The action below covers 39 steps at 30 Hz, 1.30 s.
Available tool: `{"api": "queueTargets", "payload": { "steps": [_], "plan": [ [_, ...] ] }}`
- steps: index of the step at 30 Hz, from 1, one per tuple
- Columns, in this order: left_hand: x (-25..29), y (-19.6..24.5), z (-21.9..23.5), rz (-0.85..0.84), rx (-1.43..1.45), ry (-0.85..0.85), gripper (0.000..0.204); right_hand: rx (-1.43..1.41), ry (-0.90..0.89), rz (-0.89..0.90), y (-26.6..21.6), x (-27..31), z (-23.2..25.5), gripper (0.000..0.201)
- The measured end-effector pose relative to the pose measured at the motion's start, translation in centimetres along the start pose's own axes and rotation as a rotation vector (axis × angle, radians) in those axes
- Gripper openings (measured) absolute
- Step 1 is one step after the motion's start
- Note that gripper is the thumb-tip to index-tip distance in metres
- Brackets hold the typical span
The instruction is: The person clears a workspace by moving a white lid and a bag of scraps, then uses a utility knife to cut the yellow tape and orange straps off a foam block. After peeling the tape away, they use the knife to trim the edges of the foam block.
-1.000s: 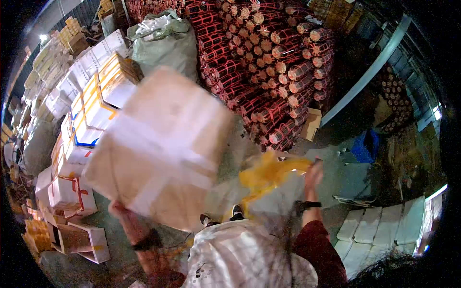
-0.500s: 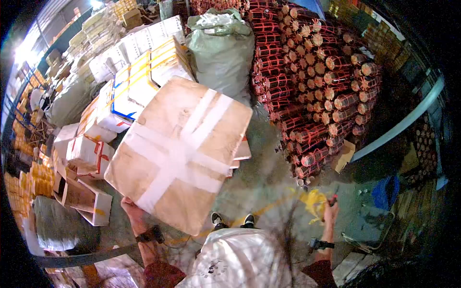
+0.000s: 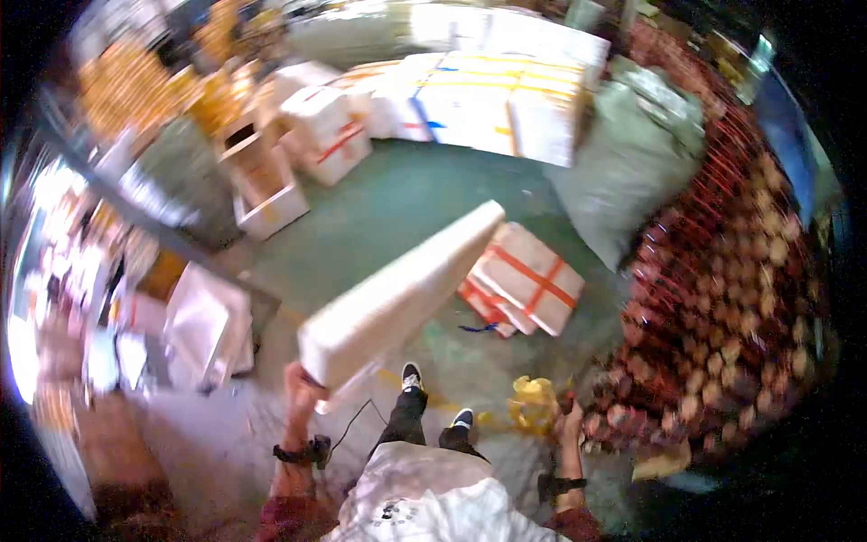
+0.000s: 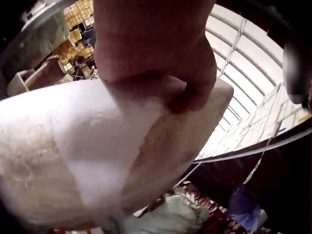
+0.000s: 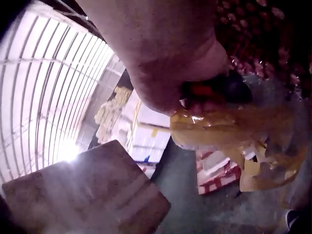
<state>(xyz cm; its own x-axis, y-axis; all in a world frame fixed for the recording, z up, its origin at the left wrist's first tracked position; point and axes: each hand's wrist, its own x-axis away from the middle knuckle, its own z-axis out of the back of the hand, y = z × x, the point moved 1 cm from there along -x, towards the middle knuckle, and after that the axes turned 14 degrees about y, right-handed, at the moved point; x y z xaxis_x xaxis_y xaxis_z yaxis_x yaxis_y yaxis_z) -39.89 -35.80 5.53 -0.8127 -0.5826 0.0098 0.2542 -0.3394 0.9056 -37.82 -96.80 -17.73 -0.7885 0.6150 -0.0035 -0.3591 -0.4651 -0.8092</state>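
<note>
The left hand (image 3: 305, 390) grips the lower left corner of a large pale foam panel or box (image 3: 397, 289), which is tilted with its narrow side facing the head view. In the left wrist view the fingers of the left hand (image 4: 156, 63) curl over the edge of the tape-marked box (image 4: 97, 146). The right hand (image 3: 571, 423) holds a dark and red tool, seen in the right wrist view as a black handle (image 5: 234, 88) in the right hand (image 5: 180, 73). Crumpled yellow tape (image 3: 533, 404) hangs beside that hand.
Flat foam pieces with red tape (image 3: 542, 280) lie on the green floor (image 3: 406, 190). White boxes with yellow tape (image 3: 506, 99) line the back, beside a large green sack (image 3: 623, 154). Netted bundles (image 3: 722, 298) fill the right; an open white box (image 3: 208, 325) is at left.
The view has swung left toward the white boxes. The large box has turned from its broad taped face to its narrow side, still held by the left hand. The right hand keeps the tool.
</note>
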Motion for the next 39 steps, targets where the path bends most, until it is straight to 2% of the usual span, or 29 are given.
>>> {"api": "queueTargets", "payload": {
  "steps": [1,2,3,4,5,6,7,9,11,13,14,15,16,18,19,20,22,23,26,29,30,32,34,36,38,39],
  "plan": [
    [3.3,-3.9,0.4,0.142,0.227,0.046,0.037,-0.156,-0.16,-0.071,-1.3,-0.6,-1.2,0.022],
    [6.1,-3.2,1.2,0.032,0.158,0.065,0.037,-0.069,-0.285,-0.033,-7.4,0.4,-0.8,0.021],
    [8.9,-2.3,1.9,-0.076,0.086,0.093,0.037,-0.049,-0.339,0.039,-10.0,1.1,-1.9,0.021],
    [11.0,1.8,3.8,-0.389,-0.319,0.073,0.036,-0.03,-0.388,0.111,-12.2,2.1,-3.2,0.02],
    [13.3,-0.3,5.3,-0.403,-0.366,0.101,0.042,-0.009,-0.436,0.182,-13.6,2.8,-4.3,0.02],
    [15.6,-1.7,6.6,-0.366,-0.398,0.158,0.042,-0.026,-0.488,0.157,-12.4,2.8,-6.6,0.02],
    [17.9,-2.7,7.6,-0.331,-0.431,0.211,0.042,-0.042,-0.538,0.129,-8.3,1.9,-9.7,0.02],
    [21.6,-5.5,10.6,-0.279,-0.522,0.297,0.04,0.012,-0.616,0.196,-9.2,3.9,-13.5,0.02],
    [25.1,-8.5,13.6,-0.269,-0.588,0.418,0.04,0.135,-0.658,0.394,-14.8,8.6,-14.4,0.021],
    [27.7,-11.2,16.5,-0.236,-0.611,0.535,0.04,0.0,-0.754,0.205,-16.1,12.1,-17.3,0.022],
    [28.9,-13.6,18.1,-0.18,-0.635,0.542,0.04,0.082,-0.794,0.292,-16.7,13.9,-18.5,0.022],
    [29.7,-13.9,19.6,-0.122,-0.662,0.545,0.039,0.16,-0.831,0.383,-19.8,16.8,-18.7,0.022],
    [30.4,-14.5,21.4,-0.069,-0.687,0.541,0.039,0.208,-0.852,0.398,-20.4,19.0,-20.0,0.022],
    [31.0,-15.5,25.7,-0.081,-0.671,0.616,0.034,0.301,-0.871,0.411,-21.9,24.0,-21.8,0.023],
    [30.8,-16.5,28.1,-0.099,-0.66,0.65,0.031,0.32,-0.883,0.546,-23.9,26.9,-22.1,0.024],
    [30.3,-17.4,30.5,-0.115,-0.656,0.668,0.032,0.341,-0.877,0.554,-25.8,29.9,-22.1,0.025],
    [28.1,-19.1,34.6,-0.153,-0.64,0.706,0.033,0.383,-0.854,0.575,-29.8,34.9,-22.5,0.026],
    [26.4,-20.9,36.3,-0.163,-0.664,0.724,0.033,0.445,-0.686,0.697,-20.9,33.3,-28.5,0.027],
    [20.0,-24.7,41.4,-0.183,-0.704,0.739,0.039,0.266,-0.922,0.607,-29.5,40.7,-26.2,0.029],
    [9.7,-30.7,46.1,-0.252,-0.687,0.796,0.039,0.154,-0.879,0.638,-30.2,43.1,-29.2,0.026],
    [5.9,-31.1,47.8,-0.262,-0.681,0.822,0.036,0.099,-0.854,0.656,-31.3,43.8,-30.2,0.024],
    [-1.5,-33.6,50.9,-0.328,-0.779,0.794,0.035,0.211,-0.787,0.496,-32.9,44.7,-33.5,0.021],
    [-8.5,-34.4,53.6,-0.253,-0.775,0.712,0.035,0.262,-0.769,0.431,-33.3,45.4,-37.4,0.02],
    [-15.5,-39.7,54.1,-0.25,-0.9,0.705,0.039,0.311,-0.783,0.365,-32.2,45.0,-43.1,0.02],
    [-20.9,-43.2,54.6,-0.174,-0.973,0.685,0.043,0.357,-0.831,0.338,-32.0,45.2,-48.6,0.019],
    [-22.5,-44.4,54.9,-0.105,-0.989,0.665,0.045,0.303,-0.811,0.422,-34.9,47.6,-49.0,0.02]
  ]
}}
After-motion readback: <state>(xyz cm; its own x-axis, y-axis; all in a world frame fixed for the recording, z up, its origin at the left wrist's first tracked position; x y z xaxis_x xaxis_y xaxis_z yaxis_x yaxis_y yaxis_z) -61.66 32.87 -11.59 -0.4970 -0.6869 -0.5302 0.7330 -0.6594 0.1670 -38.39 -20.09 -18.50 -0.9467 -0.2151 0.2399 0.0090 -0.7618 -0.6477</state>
